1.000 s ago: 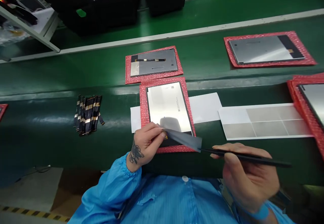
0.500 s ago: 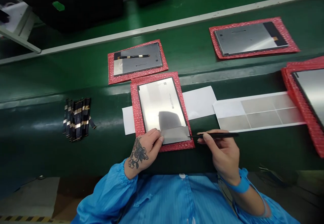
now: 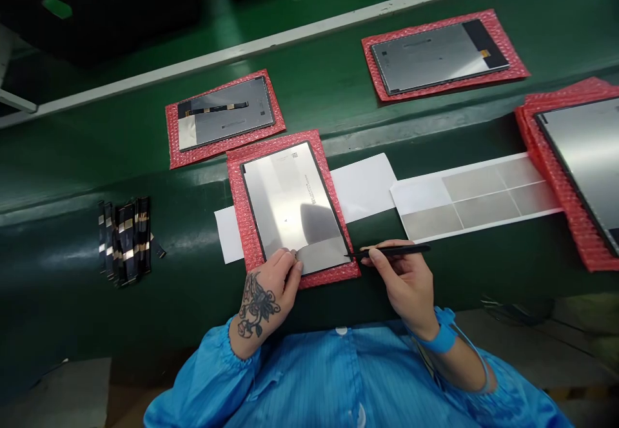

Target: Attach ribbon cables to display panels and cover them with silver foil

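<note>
A silvery display panel (image 3: 285,202) lies face down on a red bubble-wrap sheet (image 3: 236,199) in front of me. Across its near end is a thin grey film strip (image 3: 322,254). My left hand (image 3: 268,296) is closed, thumb and fingertips pinching the strip's left end against the panel. Black tweezers (image 3: 401,249) sit in my right hand (image 3: 406,283), gripped like a pen. Their tips touch the strip close to its right end. Whether they pinch it or only press on it, I cannot tell.
Grey film pieces lie on a white backing sheet (image 3: 428,204) to the right, by stacked panels in red wrap (image 3: 556,176). Black flex cables (image 3: 126,241) lie in a pile at left. Two more wrapped panels, one left (image 3: 242,118) and one right (image 3: 420,67), are farther back.
The view has shifted, so most things sit farther left. The film strip looks flatter against the panel's near end. Both hands keep their hold.
</note>
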Tool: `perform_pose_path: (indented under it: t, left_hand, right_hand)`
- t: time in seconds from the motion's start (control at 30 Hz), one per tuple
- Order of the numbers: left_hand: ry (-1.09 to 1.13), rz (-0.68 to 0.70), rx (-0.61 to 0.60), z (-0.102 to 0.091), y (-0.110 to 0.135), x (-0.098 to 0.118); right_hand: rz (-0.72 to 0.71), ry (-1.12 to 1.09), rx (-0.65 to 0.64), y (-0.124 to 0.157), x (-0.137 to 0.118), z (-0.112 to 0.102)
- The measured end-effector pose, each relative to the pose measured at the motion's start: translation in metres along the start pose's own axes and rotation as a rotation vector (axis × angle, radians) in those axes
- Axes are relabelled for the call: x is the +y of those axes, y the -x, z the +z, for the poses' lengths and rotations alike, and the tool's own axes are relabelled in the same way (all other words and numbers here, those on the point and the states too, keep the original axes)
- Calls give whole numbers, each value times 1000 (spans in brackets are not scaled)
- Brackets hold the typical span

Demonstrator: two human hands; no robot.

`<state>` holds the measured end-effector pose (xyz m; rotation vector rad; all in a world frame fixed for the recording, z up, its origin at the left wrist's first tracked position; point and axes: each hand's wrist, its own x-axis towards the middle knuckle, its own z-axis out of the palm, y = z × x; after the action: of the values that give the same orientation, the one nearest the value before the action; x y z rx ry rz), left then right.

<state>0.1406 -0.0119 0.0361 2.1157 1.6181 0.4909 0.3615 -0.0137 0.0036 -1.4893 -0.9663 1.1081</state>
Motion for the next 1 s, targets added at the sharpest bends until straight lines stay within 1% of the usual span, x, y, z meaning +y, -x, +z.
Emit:
perform_pose_path:
  t: [0.1,0.27,0.43,0.63,0.87,1.0]
  left_hand:
    - [-42,28,15,0,0,0]
    - [-63,38,2,1,0,-2]
    - [-85,63,3,2,1,-3]
    - [-220,91,54,5,1,2]
    - [-307,110,53,7,1,5]
    - [-349,118,43,8,2,6]
  right_hand:
    - [-7,-8,1,0,1,0]
    - [16,-3,-2,0,1,-1]
    - [-9,4,-9,0,0,-1]
    - [-15,51,9,1,2,-1]
    - [-28,43,15,1,4,-1]
    - [-6,54,17,1,3,-1]
